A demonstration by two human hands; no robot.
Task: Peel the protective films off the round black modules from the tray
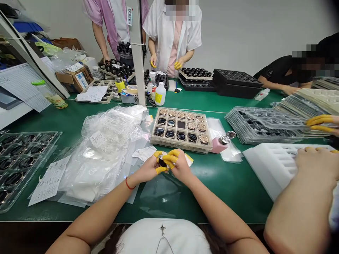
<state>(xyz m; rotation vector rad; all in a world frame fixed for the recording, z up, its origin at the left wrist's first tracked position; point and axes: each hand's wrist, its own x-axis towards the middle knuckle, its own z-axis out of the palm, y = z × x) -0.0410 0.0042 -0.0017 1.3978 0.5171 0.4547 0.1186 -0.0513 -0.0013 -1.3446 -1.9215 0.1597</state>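
Left of the hands, plastic bags (106, 143) lie loose; careless reaching could drag them. The left hand (149, 168) pinches a dark round piece (162, 162), which may slip if this grip is weak. The right hand (180, 165) seems to pinch a white wipe (164, 154) against it; grit could scratch. Farther right, the pink bottle (218, 145) could spill if knocked.

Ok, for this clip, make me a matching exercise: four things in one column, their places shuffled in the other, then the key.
Things
1. dark round piece
2. pink bottle
3. clear plastic bags
4. red bracelet

Places
A. heaped left of the beige tray
B. around the left wrist
C. in the fingers of the left hand
D. close by the beige tray's right side

Pairs: 1-C, 2-D, 3-A, 4-B
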